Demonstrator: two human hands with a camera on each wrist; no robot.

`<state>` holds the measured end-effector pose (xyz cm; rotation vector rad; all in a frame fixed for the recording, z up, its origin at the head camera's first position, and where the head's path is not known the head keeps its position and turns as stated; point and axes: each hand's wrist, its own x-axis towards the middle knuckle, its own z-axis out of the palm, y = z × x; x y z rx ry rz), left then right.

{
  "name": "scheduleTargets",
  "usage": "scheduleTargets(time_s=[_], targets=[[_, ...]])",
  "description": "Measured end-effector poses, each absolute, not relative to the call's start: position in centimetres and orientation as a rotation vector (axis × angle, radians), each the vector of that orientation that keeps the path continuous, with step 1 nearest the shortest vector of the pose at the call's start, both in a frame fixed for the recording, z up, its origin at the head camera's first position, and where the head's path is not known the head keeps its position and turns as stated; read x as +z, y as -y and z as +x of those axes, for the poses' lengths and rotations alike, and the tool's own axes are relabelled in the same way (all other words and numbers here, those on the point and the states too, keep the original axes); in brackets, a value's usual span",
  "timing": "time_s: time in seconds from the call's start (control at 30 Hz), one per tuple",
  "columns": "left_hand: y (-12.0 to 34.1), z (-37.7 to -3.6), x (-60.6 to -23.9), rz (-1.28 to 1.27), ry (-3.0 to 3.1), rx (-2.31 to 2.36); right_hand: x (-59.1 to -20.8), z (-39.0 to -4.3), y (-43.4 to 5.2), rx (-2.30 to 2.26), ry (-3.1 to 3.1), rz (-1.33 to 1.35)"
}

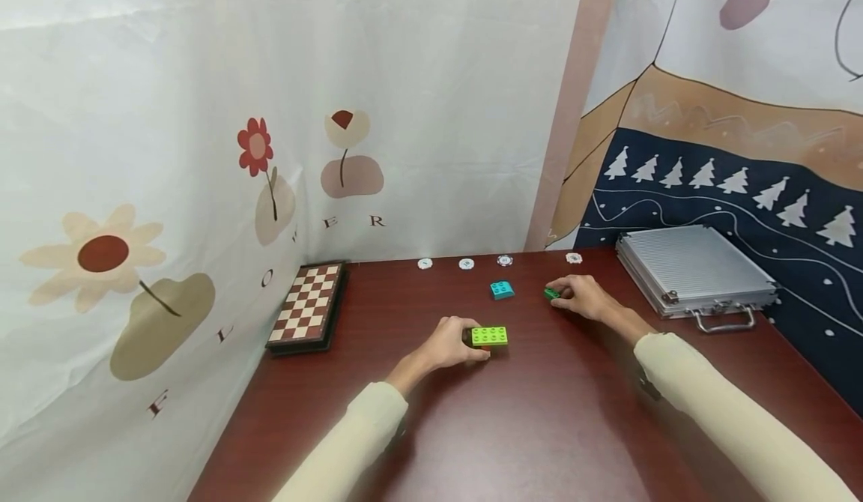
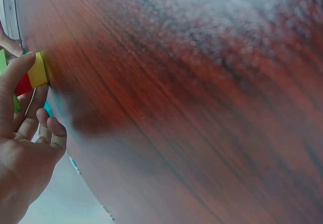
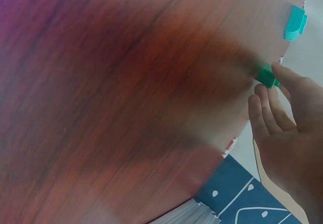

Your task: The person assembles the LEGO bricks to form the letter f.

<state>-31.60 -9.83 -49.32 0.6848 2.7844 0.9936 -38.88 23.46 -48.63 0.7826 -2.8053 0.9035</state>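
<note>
My left hand [image 1: 446, 343] grips a small stack of toy building bricks in the middle of the table. A lime green brick [image 1: 490, 336] tops the stack; in the left wrist view a red brick [image 2: 23, 86] and a yellow brick [image 2: 38, 71] show beneath it. Farther right, my right hand [image 1: 583, 297] pinches a small green brick [image 1: 550, 293] between thumb and fingers, at or just above the tabletop. That brick [image 3: 266, 76] is partly covered by the thumb in the right wrist view. Left of it lies a turquoise brick [image 1: 502, 290] with a curved side, touched by neither hand.
Several poker chips [image 1: 467, 264] lie along the table's back edge. At the left stands a checkered board box [image 1: 306, 303]; at the right back, a silver case [image 1: 697, 266] with its handle toward me. Printed cloth [image 1: 438, 112] hangs behind the dark red table [image 1: 539, 427].
</note>
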Motion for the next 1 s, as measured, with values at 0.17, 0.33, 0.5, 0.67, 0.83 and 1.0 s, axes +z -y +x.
scheduleTargets(time_s=[0.17,0.33,0.5,0.67,0.83,1.0], targets=[[9.9,-31.6,-49.2,0.698,-2.789,0.973,-48.4,-38.7,-23.5,0.913,2.808,0.836],[9.9,-31.5,-49.2,0.729,-2.798,0.955,-48.3,-38.5,-23.5,0.893,2.770,0.883],[10.2,-31.4,-48.7,0.780,-2.808,0.978,-48.5,-38.5,-23.3,0.850,2.797,0.899],[10.5,-31.3,-48.1,0.785,-2.818,1.024,-48.6,-38.5,-23.1,0.833,2.840,0.849],[10.7,-31.3,-47.8,0.770,-2.819,1.041,-48.8,-38.1,-22.8,0.819,2.843,0.843],[10.8,-31.3,-48.1,0.751,-2.819,1.032,-49.0,-37.4,-22.2,0.797,2.834,0.861]])
